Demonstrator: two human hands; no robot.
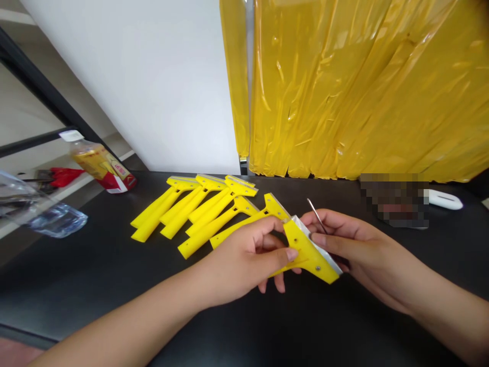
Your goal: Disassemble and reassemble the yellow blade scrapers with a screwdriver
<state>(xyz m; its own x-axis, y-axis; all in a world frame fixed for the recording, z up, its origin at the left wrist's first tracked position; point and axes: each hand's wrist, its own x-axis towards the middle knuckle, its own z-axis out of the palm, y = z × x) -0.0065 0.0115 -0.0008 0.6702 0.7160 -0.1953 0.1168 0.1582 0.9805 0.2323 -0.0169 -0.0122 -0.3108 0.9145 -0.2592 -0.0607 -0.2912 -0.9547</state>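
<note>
My left hand [248, 257] is closed around the neck of a yellow scraper [305, 252], its thumb pressed on the head. The head is tilted, with two screws and a silvery metal strip along its far edge. At that strip, the thumb of my right hand [347, 244] touches the metal. A thin metal rod [316, 211] sticks up from between my right fingers; its lower end is hidden, so its exact kind is unclear. Beyond my left hand, several more yellow scrapers [217, 201] lie side by side on the black table [126, 290], some stacked on others.
A drink bottle [99, 160] with a white cap stands back left, beside a clear plastic container [57, 219] and something red [66, 176]. Yellow plastic sheeting [344, 92] and a white panel [164, 76] rise behind. A white object [445, 200] and a pixelated patch are at right.
</note>
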